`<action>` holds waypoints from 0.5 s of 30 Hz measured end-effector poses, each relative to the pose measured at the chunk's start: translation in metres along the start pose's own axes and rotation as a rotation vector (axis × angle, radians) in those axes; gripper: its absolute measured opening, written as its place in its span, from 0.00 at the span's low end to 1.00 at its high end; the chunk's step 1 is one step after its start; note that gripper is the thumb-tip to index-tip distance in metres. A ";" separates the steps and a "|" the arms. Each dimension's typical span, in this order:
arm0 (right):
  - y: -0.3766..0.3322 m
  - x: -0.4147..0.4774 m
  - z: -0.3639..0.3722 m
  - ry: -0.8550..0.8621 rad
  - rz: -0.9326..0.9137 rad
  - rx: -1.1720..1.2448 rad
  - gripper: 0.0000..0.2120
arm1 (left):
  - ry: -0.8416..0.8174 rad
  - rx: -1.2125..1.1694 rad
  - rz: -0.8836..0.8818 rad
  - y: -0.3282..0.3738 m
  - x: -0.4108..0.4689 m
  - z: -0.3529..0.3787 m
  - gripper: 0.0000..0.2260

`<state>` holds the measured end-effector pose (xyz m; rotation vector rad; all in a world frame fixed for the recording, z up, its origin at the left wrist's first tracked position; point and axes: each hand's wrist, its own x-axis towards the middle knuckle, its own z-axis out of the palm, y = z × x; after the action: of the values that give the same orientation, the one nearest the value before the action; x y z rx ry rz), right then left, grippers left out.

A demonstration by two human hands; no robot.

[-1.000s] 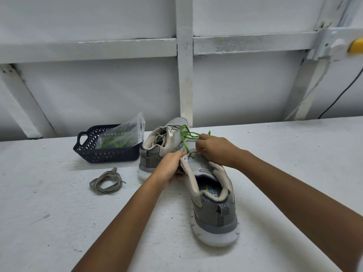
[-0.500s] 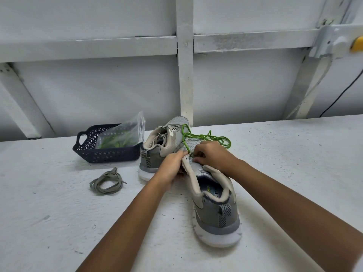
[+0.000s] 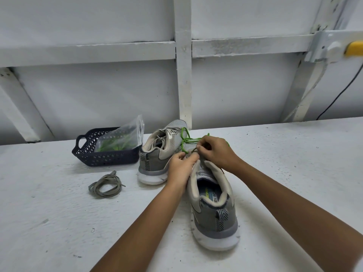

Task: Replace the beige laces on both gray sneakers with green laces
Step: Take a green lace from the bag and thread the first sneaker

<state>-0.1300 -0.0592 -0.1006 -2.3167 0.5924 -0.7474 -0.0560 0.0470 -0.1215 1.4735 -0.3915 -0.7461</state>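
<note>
**Trainee:** Status of both hands?

**Technician:** The left hand (image 3: 181, 165) grasps the upper of the near sneaker (image 3: 214, 213) on its left eyelet side and steadies it. The right hand (image 3: 214, 152) pinches the green lace (image 3: 189, 139) between fingertips, directly over the eyelet rows. Neither hand is released.

**Trainee:** Orientation of the work piece?

**Technician:** The near sneaker stands on the worktop (image 3: 59, 222), heel toward the person, toe away. Its long axis runs almost straight out from the body, leaning slightly left at the toe end. Both hands sit at the far half of that axis, and the right hand is the nearer to the lace end.

**Trainee:** Where is the slack?

**Technician:** The free green lace loops out beyond the hands, toward the wall, beside the toe of the far sneaker (image 3: 155, 160). The next eyelet probably lies on the near side of the pinch, so the lace must be drawn back along the axis, toward the heel (which eyelet is in hand is hidden by the fingers).

**Trainee:** Remaining items?

**Technician:** One removed beige lace (image 3: 106, 185) lies coiled on the worktop, well left of the sneakers. The far sneaker carries beige lacing. A bag (image 3: 121, 140) holding something green, probably the spare lace, stands in the basket (image 3: 78, 152).
</note>
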 end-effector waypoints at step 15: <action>-0.051 0.031 -0.041 0.040 -0.039 0.318 0.08 | 0.001 0.205 -0.087 -0.003 0.006 0.007 0.46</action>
<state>-0.1227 -0.0587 -0.0288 -2.0291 0.4128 -0.8419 -0.0565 0.0383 -0.1247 1.6922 -0.4146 -0.7927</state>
